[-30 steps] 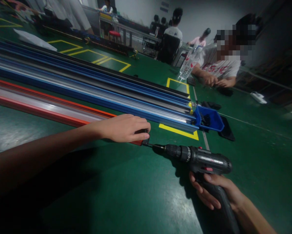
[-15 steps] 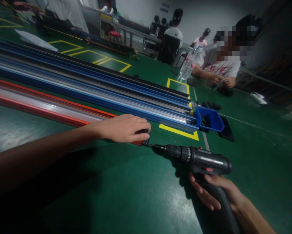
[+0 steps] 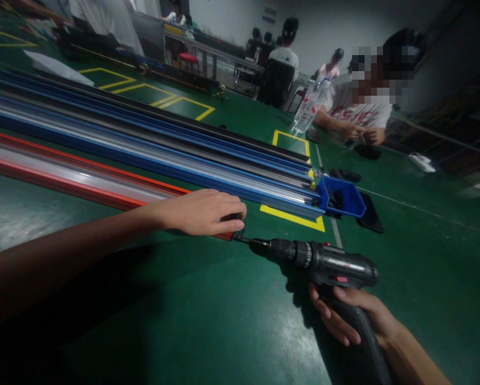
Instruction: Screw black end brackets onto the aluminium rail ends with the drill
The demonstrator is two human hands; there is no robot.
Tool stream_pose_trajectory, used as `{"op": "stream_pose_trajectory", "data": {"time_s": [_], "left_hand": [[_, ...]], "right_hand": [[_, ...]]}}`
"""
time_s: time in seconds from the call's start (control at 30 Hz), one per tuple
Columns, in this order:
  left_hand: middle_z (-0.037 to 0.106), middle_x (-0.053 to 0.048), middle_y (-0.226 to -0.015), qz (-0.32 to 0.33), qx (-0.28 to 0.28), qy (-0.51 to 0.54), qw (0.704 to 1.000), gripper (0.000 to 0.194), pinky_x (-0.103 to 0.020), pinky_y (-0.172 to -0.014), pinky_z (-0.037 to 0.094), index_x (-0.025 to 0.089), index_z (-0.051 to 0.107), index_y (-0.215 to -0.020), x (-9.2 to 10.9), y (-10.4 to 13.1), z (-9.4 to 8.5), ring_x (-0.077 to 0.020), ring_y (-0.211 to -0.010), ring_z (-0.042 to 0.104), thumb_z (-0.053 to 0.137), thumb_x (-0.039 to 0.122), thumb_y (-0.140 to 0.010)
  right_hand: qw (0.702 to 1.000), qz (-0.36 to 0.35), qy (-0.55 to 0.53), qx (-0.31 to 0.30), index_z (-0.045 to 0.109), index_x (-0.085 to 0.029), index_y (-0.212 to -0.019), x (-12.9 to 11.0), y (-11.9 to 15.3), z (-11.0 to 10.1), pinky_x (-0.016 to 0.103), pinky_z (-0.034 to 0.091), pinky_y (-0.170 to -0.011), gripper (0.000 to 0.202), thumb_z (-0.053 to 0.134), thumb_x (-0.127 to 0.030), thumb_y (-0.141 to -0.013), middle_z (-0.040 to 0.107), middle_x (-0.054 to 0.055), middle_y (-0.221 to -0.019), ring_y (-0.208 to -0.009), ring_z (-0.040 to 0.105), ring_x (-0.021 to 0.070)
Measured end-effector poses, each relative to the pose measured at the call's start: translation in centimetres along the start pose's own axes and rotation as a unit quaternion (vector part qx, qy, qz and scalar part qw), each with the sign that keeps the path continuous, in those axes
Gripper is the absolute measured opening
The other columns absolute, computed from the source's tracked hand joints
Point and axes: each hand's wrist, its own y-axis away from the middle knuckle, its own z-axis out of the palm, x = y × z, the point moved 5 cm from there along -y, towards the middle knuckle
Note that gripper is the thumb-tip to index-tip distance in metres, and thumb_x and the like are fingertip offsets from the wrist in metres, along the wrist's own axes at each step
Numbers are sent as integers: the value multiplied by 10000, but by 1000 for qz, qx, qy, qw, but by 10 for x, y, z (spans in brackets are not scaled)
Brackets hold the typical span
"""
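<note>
My right hand (image 3: 344,315) is wrapped round the handle of a black cordless drill (image 3: 328,262) with red buttons. The drill points left, and its long bit (image 3: 251,242) meets a small black end piece (image 3: 238,231) at the end of a red metal rail (image 3: 115,195). Over that same end lies my left hand (image 3: 211,211), its fingers curled round the rail's tip and the black piece. The hand hides most of the rail's end. Whether the bit sits in a screw is too small to tell.
Blue and black rails (image 3: 223,166) lie side by side behind the red one. At their right ends stands a blue bin (image 3: 344,200) holding dark parts, beside a black flat object (image 3: 372,216). Plastic bottles (image 3: 310,107) and a seated person (image 3: 364,107) are across the green surface.
The view has shifted very slightly. Both hands, the drill and the red rail keep the same positions relative to each other.
</note>
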Motion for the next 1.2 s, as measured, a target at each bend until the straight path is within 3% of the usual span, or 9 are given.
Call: {"op": "stream_pose_trajectory", "data": {"time_s": [0.37,0.6,0.83,1.2], "left_hand": [[702,-45,-1059,4,10,6,1000,355,-319,-821,437,227,665,-1099,-2,0,1,-206,-944,644,419,480,-1056],[698,-41,-1068,-2,3,2,1000,355,-320,-830,433,232,653,-1102,-1,0,1,-210,-950,640,406,484,-1060],[697,-43,-1076,-1,0,5,1000,356,-323,-829,435,234,656,-1109,-2,0,1,-210,-947,639,409,485,-1058],[692,-31,-1072,-4,-1,-4,1000,340,-310,-831,428,239,647,-1104,-2,0,2,-203,-952,636,410,479,-1061]], "right_hand": [[996,-15,-31,-85,727,-79,-1070,-2,-1,0,189,499,-479,347,634,-403,-988,669,48,-779,-400,468,26],[995,-23,-31,-97,703,-95,-1216,-4,-3,6,173,485,-477,384,627,-401,-996,708,84,-891,-403,479,13],[996,-8,-34,-87,725,-85,-1069,1,-2,-3,191,516,-491,347,622,-409,-1000,688,56,-756,-396,487,30],[995,4,-63,-81,739,-79,-1054,0,0,-2,190,525,-490,303,669,-361,-966,663,22,-739,-403,487,30]]}}
